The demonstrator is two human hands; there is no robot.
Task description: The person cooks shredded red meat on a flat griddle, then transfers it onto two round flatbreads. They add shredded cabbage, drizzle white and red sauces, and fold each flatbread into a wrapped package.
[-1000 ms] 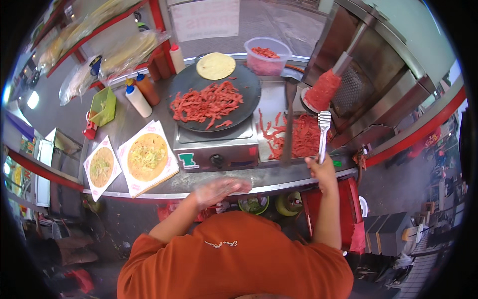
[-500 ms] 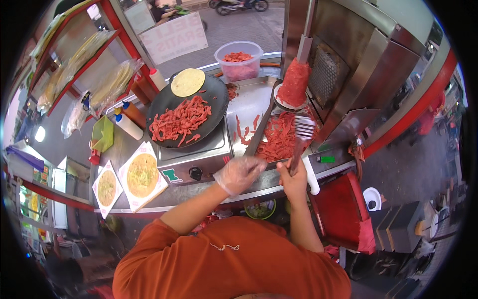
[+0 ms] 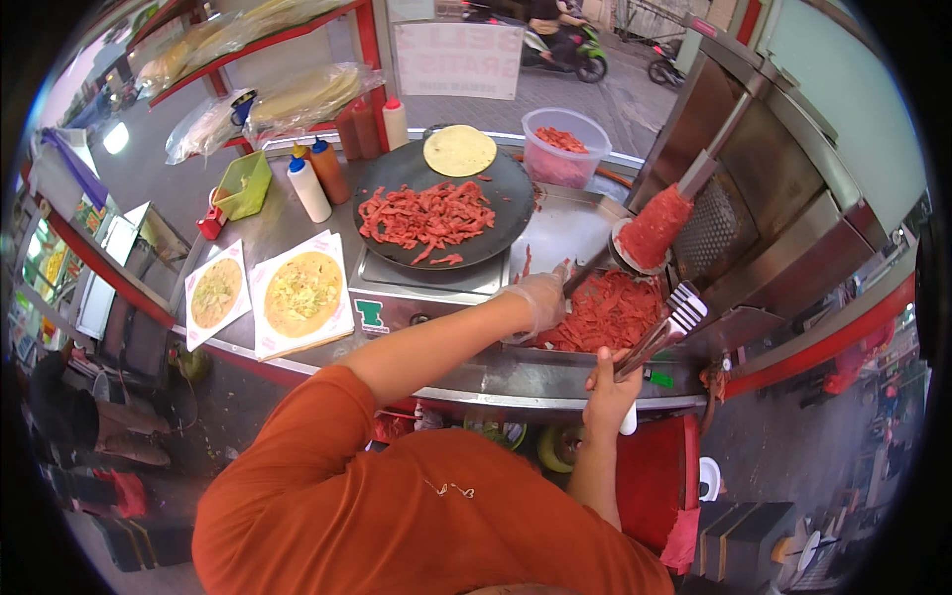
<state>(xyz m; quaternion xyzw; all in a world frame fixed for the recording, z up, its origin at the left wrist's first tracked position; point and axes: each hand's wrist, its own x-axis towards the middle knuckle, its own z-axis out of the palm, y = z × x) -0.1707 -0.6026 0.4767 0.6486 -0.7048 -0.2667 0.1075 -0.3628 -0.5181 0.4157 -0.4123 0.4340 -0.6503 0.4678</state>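
Observation:
My left hand (image 3: pixel 535 303), in a clear plastic glove, is closed around the lower end of a dark long-handled tool (image 3: pixel 592 268); its fingers are partly hidden. The tool leans across a steel tray (image 3: pixel 567 213) holding red shredded meat (image 3: pixel 615 312). My bare right hand (image 3: pixel 608 392) grips metal tongs (image 3: pixel 654 347) whose fork-like end points up and right, off the meat. Beyond the tray, a cone of red meat (image 3: pixel 658 226) is stacked on a tilted spit. More meat strips (image 3: pixel 426 218) lie on the round black griddle (image 3: pixel 392 253), with a flatbread (image 3: pixel 460 151) at its far edge.
Two topped flatbreads (image 3: pixel 303 295) lie on papers at left. Behind are sauce bottles (image 3: pixel 310 190) and a green basket (image 3: pixel 243 188). A clear tub of meat (image 3: pixel 565 149) stands beyond the tray. The metal grill housing (image 3: pixel 793 213) rises at right; a red stool (image 3: pixel 659 486) is below.
The view has turned to the right. My left hand has reached forward onto the dark tool over the tray. The tongs in my right hand have tilted toward the right.

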